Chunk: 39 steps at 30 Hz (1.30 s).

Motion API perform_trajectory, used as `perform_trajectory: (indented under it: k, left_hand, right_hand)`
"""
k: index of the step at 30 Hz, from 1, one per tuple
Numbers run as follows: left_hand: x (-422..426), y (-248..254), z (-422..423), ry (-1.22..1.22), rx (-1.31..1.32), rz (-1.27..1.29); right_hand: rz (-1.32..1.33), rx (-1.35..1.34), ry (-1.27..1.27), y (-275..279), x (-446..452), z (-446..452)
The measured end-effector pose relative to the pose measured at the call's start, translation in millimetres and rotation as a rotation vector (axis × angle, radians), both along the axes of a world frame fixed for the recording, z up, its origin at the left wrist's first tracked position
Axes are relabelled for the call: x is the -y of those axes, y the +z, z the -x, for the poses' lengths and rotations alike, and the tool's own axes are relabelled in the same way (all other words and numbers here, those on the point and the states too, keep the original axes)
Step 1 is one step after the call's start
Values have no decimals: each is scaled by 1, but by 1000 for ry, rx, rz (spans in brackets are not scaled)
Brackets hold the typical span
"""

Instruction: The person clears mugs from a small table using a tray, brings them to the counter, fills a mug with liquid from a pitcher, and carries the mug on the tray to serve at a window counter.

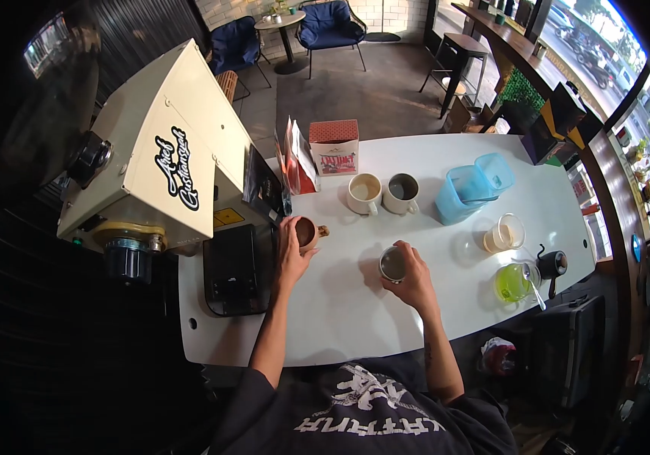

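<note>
My left hand (293, 246) is wrapped round a brown cup (306, 233) beside the black scale-like base of the machine, with a small brown piece (323, 230) at the cup's right side. My right hand (412, 277) grips a grey cup (393, 264) over the middle of the white table (340, 303). Beyond my hands, a cream mug (364, 192) and a dark-inside mug (401, 192) stand side by side, handles towards me. Whether the held cups touch the tabletop is hard to tell.
A large cream machine (150, 152) rises at the left. A red-topped box (334, 148) stands behind the mugs. To the right are blue containers (461, 196), a clear cup (505, 233), a green drink (512, 283) with a spoon, and a black kettle (552, 264).
</note>
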<state>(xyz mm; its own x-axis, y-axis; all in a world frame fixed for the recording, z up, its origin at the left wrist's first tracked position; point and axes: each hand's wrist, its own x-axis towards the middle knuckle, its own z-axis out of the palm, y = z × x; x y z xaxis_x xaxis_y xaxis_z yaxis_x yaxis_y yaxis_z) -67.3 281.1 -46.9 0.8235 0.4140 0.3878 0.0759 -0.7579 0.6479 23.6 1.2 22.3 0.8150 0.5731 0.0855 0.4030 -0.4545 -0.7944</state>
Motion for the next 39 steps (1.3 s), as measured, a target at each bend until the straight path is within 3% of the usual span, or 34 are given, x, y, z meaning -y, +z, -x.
perform_trajectory:
  k: [10,20,25,32,36,39]
  left_hand:
    - [1,6,6,52,-19,-4]
    - [66,62,31,21,11,-75]
    - [120,51,28,-375,-160,481]
    - [145,8,-9,-471,-121,620]
    - [157,34,-28,-424,-81,509]
    - [160,23,-43,-444,-116,535]
  right_hand:
    - [8,-7,5,0,-1,-2]
    - [10,23,-42,-9,-4,6]
    - [47,-32,-113,-1,3,17]
    - [42,-102,-202,16,56,23]
    - [-5,-238,-284,19,98,32]
    - [-12,-277,-350,14,127,40]
